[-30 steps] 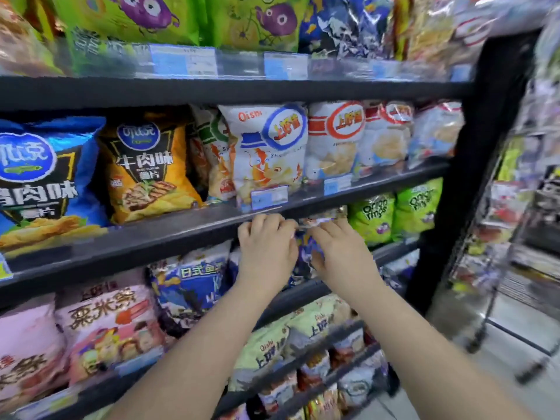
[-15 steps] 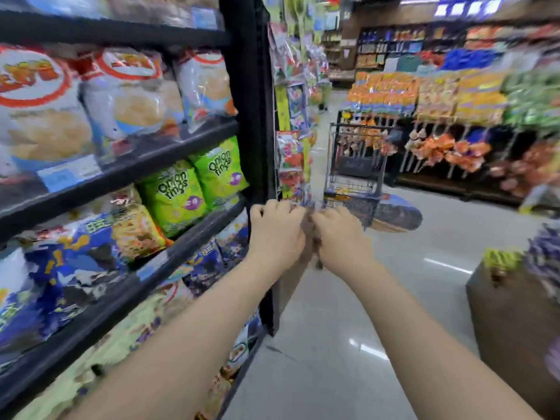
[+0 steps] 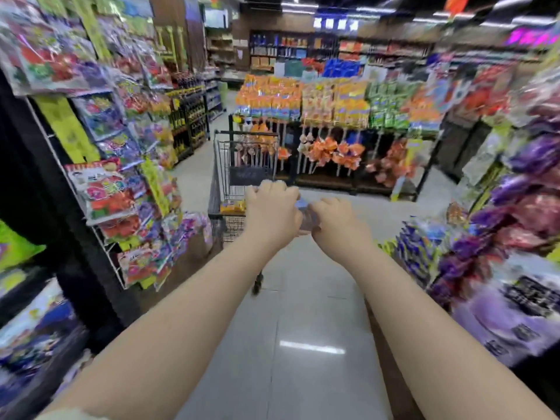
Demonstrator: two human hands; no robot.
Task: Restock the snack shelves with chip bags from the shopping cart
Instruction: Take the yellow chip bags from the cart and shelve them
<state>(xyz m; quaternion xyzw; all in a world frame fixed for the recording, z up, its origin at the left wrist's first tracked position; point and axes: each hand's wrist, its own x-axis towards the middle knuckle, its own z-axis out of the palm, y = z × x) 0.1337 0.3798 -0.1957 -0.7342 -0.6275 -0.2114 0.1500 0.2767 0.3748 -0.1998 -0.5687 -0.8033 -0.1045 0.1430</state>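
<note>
Both my arms reach straight out ahead, bare to past the elbow, the forearms angling in toward each other so the wrists lie close together. My left hand (image 3: 271,212) is knuckles-up, fingers curled down and forward. My right hand (image 3: 338,221) sits just beside it, a touch lower, fingers curled the same way. Between the two — pinched from either side — is a small bluish thing (image 3: 305,209), too blurred for me to tell what it is.
</note>
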